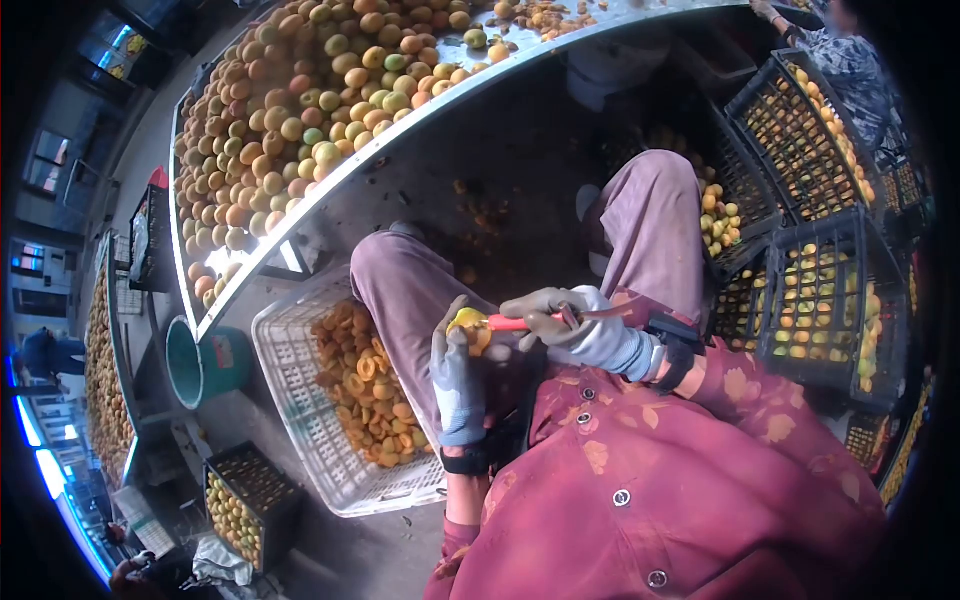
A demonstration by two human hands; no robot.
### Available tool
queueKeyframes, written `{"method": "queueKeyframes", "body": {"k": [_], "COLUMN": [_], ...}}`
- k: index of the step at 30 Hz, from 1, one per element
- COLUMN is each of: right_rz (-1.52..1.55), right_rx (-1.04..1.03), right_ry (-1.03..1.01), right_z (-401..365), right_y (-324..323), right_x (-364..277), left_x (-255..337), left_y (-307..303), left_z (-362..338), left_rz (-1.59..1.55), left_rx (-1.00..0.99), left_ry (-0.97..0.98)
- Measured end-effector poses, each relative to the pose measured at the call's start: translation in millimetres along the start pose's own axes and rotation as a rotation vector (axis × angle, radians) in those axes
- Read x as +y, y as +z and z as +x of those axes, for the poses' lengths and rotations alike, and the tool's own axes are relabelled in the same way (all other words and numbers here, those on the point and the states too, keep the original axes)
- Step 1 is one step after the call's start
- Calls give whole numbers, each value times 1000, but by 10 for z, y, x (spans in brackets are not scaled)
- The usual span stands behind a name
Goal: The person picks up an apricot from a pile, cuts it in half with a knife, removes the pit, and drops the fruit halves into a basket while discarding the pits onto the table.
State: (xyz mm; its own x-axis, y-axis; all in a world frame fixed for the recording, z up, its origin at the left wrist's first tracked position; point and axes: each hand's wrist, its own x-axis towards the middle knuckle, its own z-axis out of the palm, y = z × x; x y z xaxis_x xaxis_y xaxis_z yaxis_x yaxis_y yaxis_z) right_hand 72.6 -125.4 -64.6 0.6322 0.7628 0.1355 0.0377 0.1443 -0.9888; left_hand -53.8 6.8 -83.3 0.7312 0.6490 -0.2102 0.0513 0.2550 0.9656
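In the head view my left hand [459,375], in a grey-and-white glove, grips a yellow-orange apricot [470,330] in front of my lap. My right hand [575,328], gloved likewise, is closed around a red-handled tool [508,323]. The tool's front end meets the apricot; its blade or jaws are too small and covered to make out. Below my left knee stands a white plastic crate [290,420], holding many orange apricot halves [368,395].
A metal-edged table [330,183] ahead bears a heap of whole apricots [300,110]. Black crates of fruit [815,300] are stacked at right. A green bucket [207,362] and another black crate [250,500] stand at left. Another person's patterned sleeve [835,70] shows at upper right.
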Motion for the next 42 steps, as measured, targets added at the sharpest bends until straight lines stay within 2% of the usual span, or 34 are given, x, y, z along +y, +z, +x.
{"method": "queueKeyframes", "body": {"k": [1, 2, 3, 5, 6, 8, 11, 13, 14, 19, 21, 22, 23, 25, 27, 30, 36, 39, 41, 42], "right_rz": [-335, -491, -586, -410, -410, -161, -250, -26, 313, 453, 457, 489, 489, 467, 444, 482, 550, 630, 752, 787], "right_rx": [-41, -151, -159, -225, -223, -115, -165, -126, -47, -9, -34, 51, 52, 47, 73, 9, 136, 187, 227, 281], "right_ry": [-311, -319, -420, -183, -184, -195, -144, 107, 435, 430, 561, 577, 577, 677, 693, 774, 733, 796, 975, 965], "right_z": [-6, -51, -64, -71, -50, -3, 54, 132, 149, 269, 347, 357, 369, 410, 424, 408, 269, 180, 134, 132], "right_y": [-7, -46, -20, -54, -46, 0, -27, -27, -29, -134, -190, -144, -145, -164, -155, -200, -112, -96, -67, -2], "right_x": [-19, -89, -151, -173, -132, -10, -115, -88, -120, 9, 7, 28, 19, -28, -26, 104, 169, 182, 124, 147], "left_x": [5, 18, 26, 20, 6, 14, 67, 63, 56, -83, -38, -8, -37, -98, -93, -121, -124, -95, -88, -96], "left_y": [0, 0, -1, 9, 5, 4, 43, 39, 32, -57, -47, -36, -51, -81, -81, -96, -65, -49, -78, -109], "left_z": [-7, -20, -42, -57, -50, -58, -70, -72, -75, -52, -82, -86, -84, -71, -72, -70, -48, -29, -34, -52], "left_rz": [-1, -30, -59, -87, -70, -51, -143, -152, -153, -80, -97, -116, -116, -76, -85, -115, -73, -53, -42, -144], "left_rx": [1, -7, -16, -29, -27, -24, -18, -8, -7, -24, -38, -49, -49, -97, -108, -134, -118, -130, -135, -146], "left_ry": [0, -33, -69, -106, -96, -87, -110, -110, -111, -100, -140, -176, -177, -154, -145, -97, -46, -37, -16, -79]}}
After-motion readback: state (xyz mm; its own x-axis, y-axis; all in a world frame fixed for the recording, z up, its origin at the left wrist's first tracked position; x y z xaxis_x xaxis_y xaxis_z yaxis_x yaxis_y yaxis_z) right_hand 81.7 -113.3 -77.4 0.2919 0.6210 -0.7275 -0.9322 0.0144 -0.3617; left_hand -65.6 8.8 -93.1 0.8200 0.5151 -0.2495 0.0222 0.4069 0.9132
